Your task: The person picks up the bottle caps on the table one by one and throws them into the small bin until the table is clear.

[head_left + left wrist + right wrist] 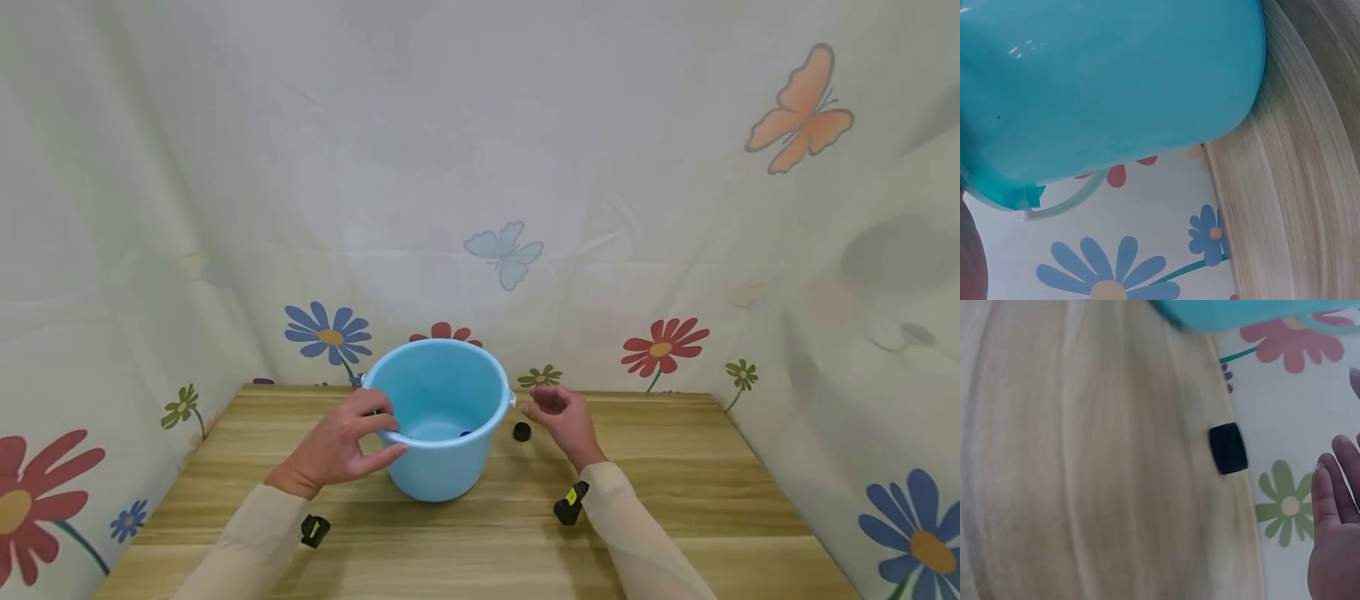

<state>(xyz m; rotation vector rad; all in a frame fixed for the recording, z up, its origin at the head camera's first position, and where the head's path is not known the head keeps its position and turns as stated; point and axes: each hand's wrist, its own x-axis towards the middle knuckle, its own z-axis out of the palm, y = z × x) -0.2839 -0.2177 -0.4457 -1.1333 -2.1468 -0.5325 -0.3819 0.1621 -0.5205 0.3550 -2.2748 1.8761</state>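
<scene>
A light blue plastic bucket [438,471] stands upright on the wooden table. My left hand [341,442] grips its near left rim, fingers over the edge and thumb along the outside. The bucket's wall [1116,75] fills much of the left wrist view. Just right of the bucket, my right hand [566,421] is held with loosely bent fingers and nothing in them. Between that hand and the bucket sits a small black cylinder-shaped piece [522,432], also seen as a black block [1229,448] in the right wrist view. Dark blue bits show low inside the bucket, mostly hidden by its near rim.
The table [675,475] has light wood grain and ends at a pale curtain [420,167] printed with flowers and butterflies. More curtain hangs at both sides. A pale bucket handle [1066,206] hangs on the far side.
</scene>
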